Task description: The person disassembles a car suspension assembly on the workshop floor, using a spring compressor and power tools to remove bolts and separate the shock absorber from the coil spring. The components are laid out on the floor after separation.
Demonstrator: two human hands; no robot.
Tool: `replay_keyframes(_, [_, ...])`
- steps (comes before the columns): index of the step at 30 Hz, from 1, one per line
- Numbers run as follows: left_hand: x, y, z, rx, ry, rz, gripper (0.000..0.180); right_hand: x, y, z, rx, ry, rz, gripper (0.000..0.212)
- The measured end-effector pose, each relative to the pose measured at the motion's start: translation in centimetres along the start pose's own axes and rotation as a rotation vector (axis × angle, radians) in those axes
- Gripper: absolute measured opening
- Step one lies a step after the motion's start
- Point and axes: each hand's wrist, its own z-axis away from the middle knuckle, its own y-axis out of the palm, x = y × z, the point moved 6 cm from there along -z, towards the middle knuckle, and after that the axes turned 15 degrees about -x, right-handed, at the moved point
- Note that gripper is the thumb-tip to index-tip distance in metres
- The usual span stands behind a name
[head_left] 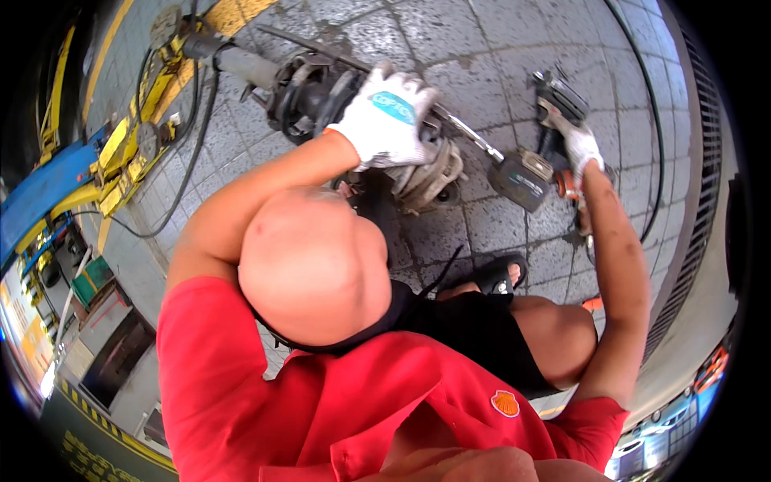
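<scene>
Here, a person in a red shirt [345,394] is bending over a coil-spring strut [309,100], which is lying on a gray tiled floor [482,64]. A bare left knee [309,257] is jutting up on the near side of the strut, and a black sandal [494,277] is resting to the near right of it. The left hand [389,120], wearing a white glove, is lying across the strut, fingers bending over it; their undersides are hiding from view, so whether this grip is clamping down is impossible to say. A metal bar [474,138] is emerging beside that glove, pointing rightward off the strut. Well apart, right of the strut, the gloved right hand [577,143] is gripping a cordless power tool [567,100], whose battery pack [520,181] is sitting nearer the strut. Farther right of the strut, a black hose [658,120] is curving past. Beyond its left end, a blue-and-yellow lift arm [52,193] is extending.
</scene>
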Motion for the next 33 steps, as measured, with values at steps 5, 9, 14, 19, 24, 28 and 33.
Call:
replay_keyframes(5, [-0.1,-0.1,0.2,-0.066,0.006,0.012,0.089,-0.3,1.8,3.6,-0.114,0.086,-0.196,0.066])
replay_keyframes(9, [-0.6,-0.3,0.0,-0.033,0.003,0.012,0.088,-1.3,1.9,4.9,0.087,0.126,-0.350,0.049])
replay_keyframes(14, [0.2,-0.5,-0.4,-0.011,-0.030,-0.017,0.091,-4.6,1.7,9.4,0.324,0.414,-0.672,0.038])
replay_keyframes(19, [0.1,-0.4,-1.1,0.060,-0.055,-0.039,0.092,-5.6,0.2,15.3,0.487,0.325,-0.968,0.044])
replay_keyframes(24, [0.3,0.3,-0.7,-0.040,-0.014,-0.024,0.091,-8.4,3.7,18.8,0.695,0.558,-1.129,0.033])
replay_keyframes(28, [-0.2,-0.2,-0.5,-0.041,-0.017,-0.035,0.091,-10.2,7.0,20.7,0.835,0.585,-1.162,0.037])
replay_keyframes(33, [0.2,0.4,-0.6,-0.031,-0.017,-0.041,0.089,-10.2,7.2,18.9,0.431,0.469,-0.789,0.040])
